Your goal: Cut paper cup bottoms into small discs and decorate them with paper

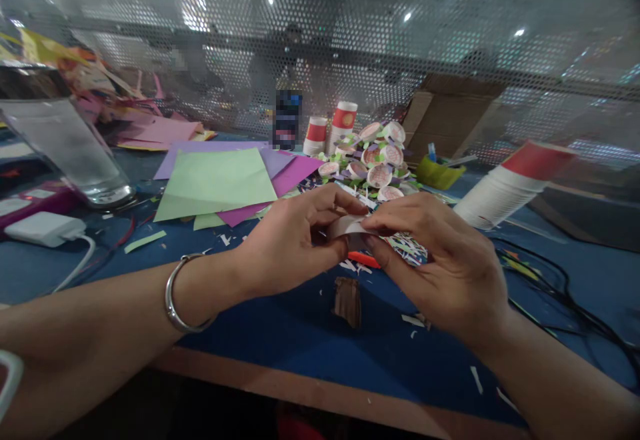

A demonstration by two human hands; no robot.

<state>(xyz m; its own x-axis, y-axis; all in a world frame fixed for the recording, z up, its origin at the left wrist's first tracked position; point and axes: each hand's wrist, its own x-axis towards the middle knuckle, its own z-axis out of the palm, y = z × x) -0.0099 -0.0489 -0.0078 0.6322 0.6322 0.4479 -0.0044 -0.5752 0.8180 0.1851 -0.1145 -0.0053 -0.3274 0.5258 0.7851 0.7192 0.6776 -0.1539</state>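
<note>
Between both hands is a small curved white paper piece (349,228), held above the blue table. My left hand (305,240) has its thumb and fingers closed round the piece's left side. On the right end, my right hand (430,253) pinches it between thumb and fingers. An orange-red object (364,259) lies just below and behind the fingertips, partly hidden. A small brown corrugated piece (347,301) is on the table under the hands. Beyond the hands is a pile of round cup-bottom pieces (379,175) with green and purple bits.
Green paper sheets (220,183) lie at the left, near a glass bottle (75,147) and a white charger (45,229). Stacked paper cups (515,183) lean at the right, beside black cables (565,293). A yellow-green container (440,173) and cardboard (445,117) are behind.
</note>
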